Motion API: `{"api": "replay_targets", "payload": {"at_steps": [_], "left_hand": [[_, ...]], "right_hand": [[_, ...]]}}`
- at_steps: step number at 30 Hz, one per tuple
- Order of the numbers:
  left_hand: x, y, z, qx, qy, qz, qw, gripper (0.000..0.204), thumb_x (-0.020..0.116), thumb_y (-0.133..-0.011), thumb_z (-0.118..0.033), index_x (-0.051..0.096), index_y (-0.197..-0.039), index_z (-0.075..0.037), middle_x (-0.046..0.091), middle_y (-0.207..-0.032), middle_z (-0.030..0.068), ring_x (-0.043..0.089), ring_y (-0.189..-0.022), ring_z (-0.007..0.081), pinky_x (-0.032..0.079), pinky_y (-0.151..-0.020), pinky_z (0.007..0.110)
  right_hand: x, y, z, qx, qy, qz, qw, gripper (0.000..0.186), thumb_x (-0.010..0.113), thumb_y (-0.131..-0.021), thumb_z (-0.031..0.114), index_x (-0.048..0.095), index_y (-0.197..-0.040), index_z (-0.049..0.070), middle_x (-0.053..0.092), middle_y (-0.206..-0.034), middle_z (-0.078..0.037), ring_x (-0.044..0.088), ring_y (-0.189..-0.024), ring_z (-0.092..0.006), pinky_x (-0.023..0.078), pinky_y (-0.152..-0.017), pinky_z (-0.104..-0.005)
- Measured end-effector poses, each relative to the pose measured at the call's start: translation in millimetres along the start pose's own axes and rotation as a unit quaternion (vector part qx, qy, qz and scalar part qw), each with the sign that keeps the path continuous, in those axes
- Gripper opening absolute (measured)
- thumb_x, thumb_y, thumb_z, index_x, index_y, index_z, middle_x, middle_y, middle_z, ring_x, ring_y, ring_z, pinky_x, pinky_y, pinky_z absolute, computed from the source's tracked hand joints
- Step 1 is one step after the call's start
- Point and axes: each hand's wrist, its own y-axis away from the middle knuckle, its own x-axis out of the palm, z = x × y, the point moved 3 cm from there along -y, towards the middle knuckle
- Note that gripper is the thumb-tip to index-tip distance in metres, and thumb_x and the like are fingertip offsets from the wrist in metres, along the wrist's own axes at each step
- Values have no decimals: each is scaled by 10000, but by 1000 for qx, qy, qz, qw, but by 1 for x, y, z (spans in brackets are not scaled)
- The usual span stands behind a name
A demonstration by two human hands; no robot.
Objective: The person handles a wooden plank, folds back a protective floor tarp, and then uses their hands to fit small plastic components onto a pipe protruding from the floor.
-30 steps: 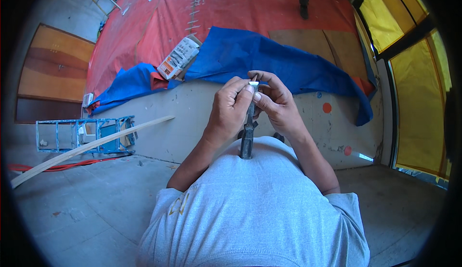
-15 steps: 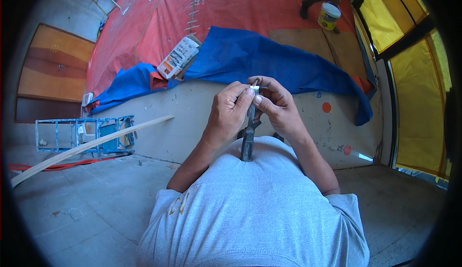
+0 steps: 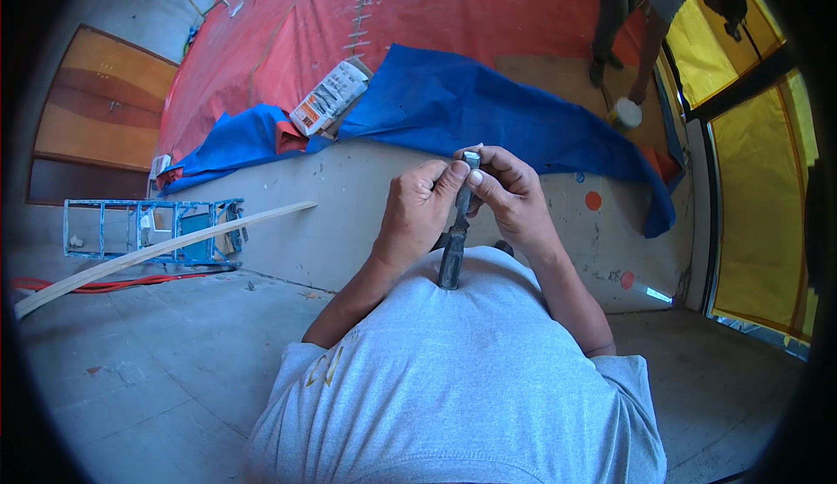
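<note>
My left hand [image 3: 417, 209] and my right hand [image 3: 516, 194] meet in front of my chest, fingers pinched around the upper end of a dark hand tool [image 3: 450, 262]. This tool has a black grip, a narrow dark shaft and a shiny, flat metal end between my fingertips. Its grip points down toward me, and its lower end is against or just over my grey shirt [image 3: 453, 362]. The exact kind of tool cannot be made out. My fingers partly cover the shaft, and whether they also hold something small is hidden.
Beyond my hands, a blue sheet [image 3: 471, 100] edges a red covering with an open carton [image 3: 331, 96] on it. At upper right a co-worker [image 3: 649, 13] bends over a bucket [image 3: 625, 114]. On the left are a blue ladder [image 3: 122, 231], a long wooden strip [image 3: 166, 247] and red cable [image 3: 131, 282].
Both hands keep their grip; the metal end now shows more plainly as my fingers have shifted slightly. The co-worker has come further into view, and the bucket has moved nearer and tilted.
</note>
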Motion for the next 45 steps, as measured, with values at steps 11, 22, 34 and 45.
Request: {"api": "replay_targets", "payload": {"at_steps": [11, 22, 34, 45], "left_hand": [[2, -7, -13, 37, 42, -3, 998, 223, 525, -1037, -146, 662, -1026, 30, 532, -823, -19, 489, -559, 4, 387, -459, 204], [6, -3, -11, 65, 25, 16, 997, 230, 512, -1037, -130, 656, -961, 33, 536, -819, -8, 494, -663, 36, 413, -572, 237], [4, 7, 0, 26, -8, -4, 1000, 317, 577, -1052, -248, 655, -902, 21, 509, -678, -1, 432, -655, 53, 385, -565, 270], [0, 13, 16, -14, -56, -6, 998, 341, 602, -1042, -293, 696, -974, 28, 528, -646, 11, 431, -614, 47, 377, -516, 269]], "right_hand": [[9, 2, 7, -11, -32, 6, 999, 426, 638, -1005, 131, 491, -1391, 25, 644, -928, -59, 619, -759, -86, 528, -643, -250], [6, 9, 7, -4, -48, 17, 999, 390, 631, -1010, 135, 509, -1365, 30, 645, -969, -51, 623, -776, -79, 534, -642, -234], [3, 13, 1, 12, -20, 10, 1000, 303, 627, -1013, 141, 583, -1283, 8, 640, -917, -31, 604, -744, -76, 525, -629, -238], [2, 8, 6, -11, -7, -31, 999, 310, 613, -1018, 119, 586, -1306, 9, 642, -895, -26, 597, -737, -70, 529, -644, -245]]}}
